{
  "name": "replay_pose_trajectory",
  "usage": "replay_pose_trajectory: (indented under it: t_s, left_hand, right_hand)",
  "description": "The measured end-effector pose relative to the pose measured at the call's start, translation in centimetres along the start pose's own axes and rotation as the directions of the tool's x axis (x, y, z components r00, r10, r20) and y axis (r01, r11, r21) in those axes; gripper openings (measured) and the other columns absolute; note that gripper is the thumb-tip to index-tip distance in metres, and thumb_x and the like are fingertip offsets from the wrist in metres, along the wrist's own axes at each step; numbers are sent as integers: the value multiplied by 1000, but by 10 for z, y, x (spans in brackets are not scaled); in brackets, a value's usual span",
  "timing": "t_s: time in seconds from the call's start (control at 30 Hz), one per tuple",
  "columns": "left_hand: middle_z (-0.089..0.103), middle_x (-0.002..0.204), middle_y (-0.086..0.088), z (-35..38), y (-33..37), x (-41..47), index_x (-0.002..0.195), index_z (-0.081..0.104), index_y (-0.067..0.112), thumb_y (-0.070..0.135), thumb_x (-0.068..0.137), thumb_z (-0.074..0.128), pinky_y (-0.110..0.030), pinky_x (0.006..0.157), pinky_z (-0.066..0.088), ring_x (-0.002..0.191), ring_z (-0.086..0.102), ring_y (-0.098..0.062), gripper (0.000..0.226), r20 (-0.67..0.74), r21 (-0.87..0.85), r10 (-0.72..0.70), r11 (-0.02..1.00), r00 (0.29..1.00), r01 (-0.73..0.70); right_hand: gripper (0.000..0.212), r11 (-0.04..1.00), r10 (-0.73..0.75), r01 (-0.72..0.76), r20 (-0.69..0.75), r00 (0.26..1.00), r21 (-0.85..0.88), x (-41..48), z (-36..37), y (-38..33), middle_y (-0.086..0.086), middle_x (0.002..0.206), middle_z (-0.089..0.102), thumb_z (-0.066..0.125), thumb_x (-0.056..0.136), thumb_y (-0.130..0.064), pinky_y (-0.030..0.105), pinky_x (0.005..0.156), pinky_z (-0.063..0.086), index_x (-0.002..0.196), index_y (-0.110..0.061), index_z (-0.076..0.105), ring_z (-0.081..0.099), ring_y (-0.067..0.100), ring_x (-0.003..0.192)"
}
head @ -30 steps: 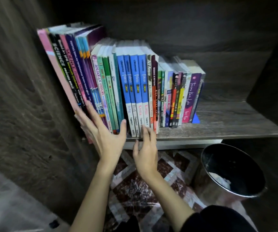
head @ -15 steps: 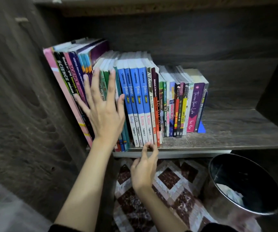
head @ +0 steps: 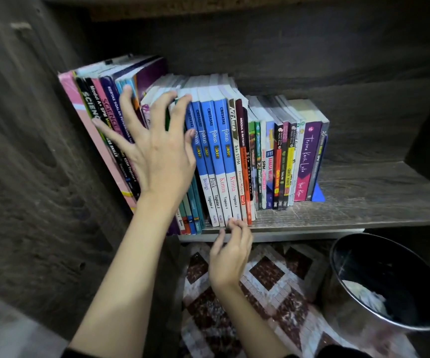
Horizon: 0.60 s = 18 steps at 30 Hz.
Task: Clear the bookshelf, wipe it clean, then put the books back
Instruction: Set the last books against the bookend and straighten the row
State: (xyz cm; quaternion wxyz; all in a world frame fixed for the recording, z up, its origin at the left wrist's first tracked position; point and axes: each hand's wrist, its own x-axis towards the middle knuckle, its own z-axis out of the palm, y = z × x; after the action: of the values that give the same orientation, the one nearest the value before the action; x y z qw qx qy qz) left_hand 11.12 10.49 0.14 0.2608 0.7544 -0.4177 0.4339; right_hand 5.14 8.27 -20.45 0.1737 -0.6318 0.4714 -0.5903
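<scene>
- Books (head: 224,151) in a row on the shelf (head: 364,197), packed toward the left wall; tall ones at far left lean right, none out, shelf not yet cleared.
- Left hand (head: 157,151): grip released, fingers (head: 126,96) spread over the spines of the tall and green books, tips hooked near their top edges. Not closed round any book.
- Right hand (head: 230,257): low at the shelf's front edge, fingertips (head: 232,223) touching the foot of the blue books (head: 214,140); loosely curled, holding nothing.
- Step, likely: tipping a bunch out by the top.
- Risk: pulling tops only, with a loose grip, could fan out the bunch; the thin ones slide off the edge.
- Risk: removing the left bunch takes away support, so the leaning tall ones may topple.
- Risk: bin (head: 389,293) stands open on the floor just below the right of the shelf; a dropped book could land in it.
- Blue bookend (head: 318,193) props the right end; the row may slump left once a gap opens.
</scene>
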Motion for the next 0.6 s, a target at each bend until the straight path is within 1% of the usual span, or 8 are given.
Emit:
replay_pose_trajectory:
  t_s: [0.1, 0.27, 0.33, 0.4, 0.47, 0.5, 0.57, 0.6]
  left_hand:
    - [48, 136, 1, 1, 1, 2, 130, 52, 25, 28, 86, 57, -75, 99, -1, 140, 18, -44, 43, 12, 5, -2, 1000, 1000, 2]
    - [46, 139, 2, 4, 2, 1, 130, 51, 26, 24, 87, 55, -74, 100, -2, 141, 14, -44, 43, 9, -43, 0, 999, 1000, 1]
    - [45, 140, 3, 5, 1, 0, 131, 50, 27, 25, 88, 53, -73, 101, -2, 141, 13, -43, 43, 6, -57, 1, 998, 1000, -1]
    - [45, 140, 2, 5, -2, -1, 131, 50, 26, 26, 89, 52, -73, 101, -2, 141, 13, -44, 43, 5, -71, 12, 997, 1000, -11]
    - [45, 141, 1, 4, -3, -2, 132, 51, 26, 27, 90, 52, -73, 101, -2, 141, 13, -44, 42, 6, -86, 18, 996, 1000, -18]
    - [45, 141, 1, 4, -3, -2, 132, 51, 26, 27, 90, 51, -73, 101, -2, 141, 13, -44, 42, 6, -91, 18, 996, 1000, -18]
    - [45, 141, 0, 4, -3, -2, 132, 50, 26, 27, 90, 51, -73, 102, -1, 141, 13, -45, 42, 3, -103, 16, 995, 1000, -15]
    - [45, 141, 0, 4, -3, -2, 132, 50, 26, 26, 90, 51, -73, 102, -1, 140, 13, -45, 42, 1, -107, 13, 994, 1000, -13]
  right_hand:
    - [17, 998, 14, -13, -20, 1000, 57, 4, 1, -3, 13, 98, 61, 66, 76, 15, 31, 86, 51, 89, 4, 64, 46, 10, 100]
    - [10, 996, 36, -34, -18, 999, 85, 7, 1, -5, 12, 100, 56, 66, 82, 6, 29, 84, 51, 87, 0, 61, 46, 7, 97]
    - [13, 994, 69, -69, 6, 998, 86, 4, -1, -5, 12, 109, 52, 65, 85, -1, 27, 88, 48, 98, -1, 61, 48, 7, 100]
    - [29, 989, 122, -126, 54, 991, 79, 0, -4, -6, 12, 121, 49, 62, 90, -8, 28, 94, 44, 118, -2, 56, 48, 10, 108]
    - [40, 989, 119, -125, 90, 989, 73, -3, -8, -7, 12, 129, 46, 58, 92, -10, 30, 99, 40, 130, -4, 49, 46, 14, 116]
    - [41, 988, 122, -130, 92, 988, 84, -1, -11, -7, 11, 130, 46, 57, 93, -9, 27, 100, 39, 132, -5, 49, 47, 14, 117]
    - [42, 968, 204, -217, 109, 973, 127, 12, -19, -9, 7, 132, 42, 55, 94, -13, 8, 96, 31, 135, -8, 46, 41, 3, 112]
    - [45, 955, 245, -263, 136, 960, 135, 20, -22, -9, 5, 135, 38, 55, 95, -16, 2, 93, 27, 138, -10, 42, 36, -2, 112]
